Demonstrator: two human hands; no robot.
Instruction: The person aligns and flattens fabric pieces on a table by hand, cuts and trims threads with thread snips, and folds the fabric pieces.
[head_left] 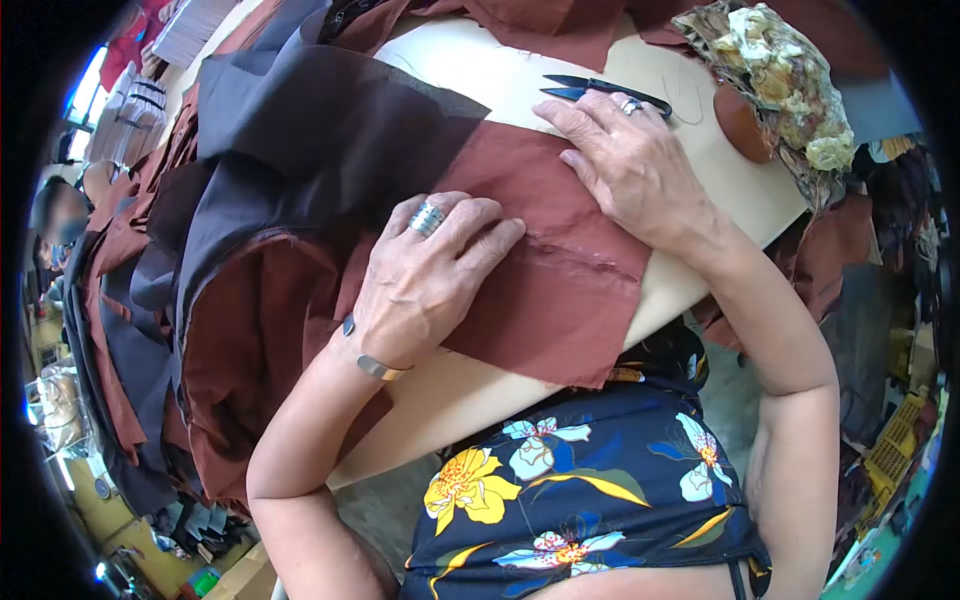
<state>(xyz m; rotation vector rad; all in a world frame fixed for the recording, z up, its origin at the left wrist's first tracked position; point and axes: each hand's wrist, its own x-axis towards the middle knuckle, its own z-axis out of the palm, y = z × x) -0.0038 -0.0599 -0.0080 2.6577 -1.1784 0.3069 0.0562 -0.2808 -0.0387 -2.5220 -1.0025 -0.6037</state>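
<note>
A reddish-brown cloth piece [560, 330] lies on the pale tabletop, with a puckered seam line across it. My left hand [430, 270], wearing a wide ring and a bracelet, is curled down on this cloth, fingertips at the seam's left end. The cloth under its fingers is partly hidden. My right hand [640, 170] rests at the cloth's upper right edge, thumb on the fabric. Black thread snips [566, 84] cross under its bent fingers, blades pointing left and the handle end showing at the right. Dark grey cloth [330, 140] adjoins the brown piece.
Heaped brown and dark fabric [260, 330] hangs over the table's left side. A crumpled yellowish-white bundle [780, 80] sits at the upper right. The pale tabletop [690, 150] ends close to my body. Another person [62, 215] is at far left, near stacked bundles [128, 115].
</note>
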